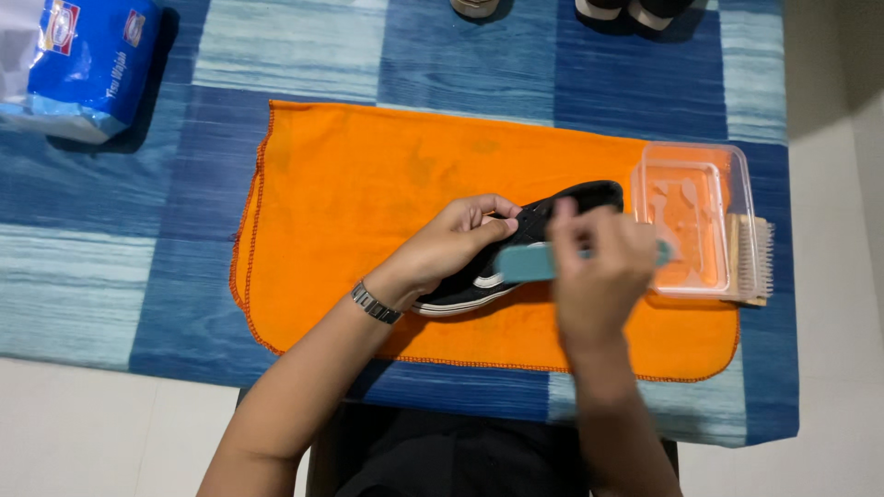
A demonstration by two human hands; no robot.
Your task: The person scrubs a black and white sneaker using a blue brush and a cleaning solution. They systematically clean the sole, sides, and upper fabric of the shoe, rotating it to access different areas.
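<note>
At the bottom edge the person's lap in dark clothing is cut off, and both forearms come up from there. The right hand [599, 267] is blurred, so its fingers are hard to make out; it is clenched around a teal brush with a flat handle [527, 262], whose far end shows again past the knuckles. The left hand [456, 241], with a metal wristwatch [376, 303] on the wrist, grasps the side of a black canvas shoe with a white sole [516, 253], fingers curled over its upper edge. Both hands hide the middle of the shoe; only its toe and a part of the sole are visible.

The shoe lies on an orange cloth with stitched edges [368, 212], which is spread on a blue checked mat [138, 239] over a pale tiled floor [74, 433].

Just beside the shoe's toe stands a clear plastic tray [741, 198] on the cloth's right end, and a wooden brush with pale bristles [750, 258] touches its right side. Further away, a blue and white plastic pack [78, 60] is cut off at the top left corner. At the top edge, other footwear [631, 11] is only partly in view.
</note>
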